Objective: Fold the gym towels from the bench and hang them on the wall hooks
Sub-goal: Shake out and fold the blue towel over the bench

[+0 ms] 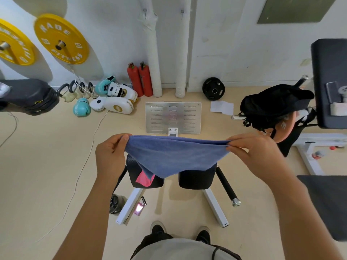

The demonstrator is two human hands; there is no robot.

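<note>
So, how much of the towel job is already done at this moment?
Nothing hangs yet: both wall hooks are bare. In hand: the left hand and right hand pinch the top corners of the blue towel, held spread above the bench. Left: fold and hang it, then the pink towel on the bench.

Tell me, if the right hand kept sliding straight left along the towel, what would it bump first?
Probably the left hand, which pinches the blue towel's other corner; right hand faces it, only towel between.
</note>
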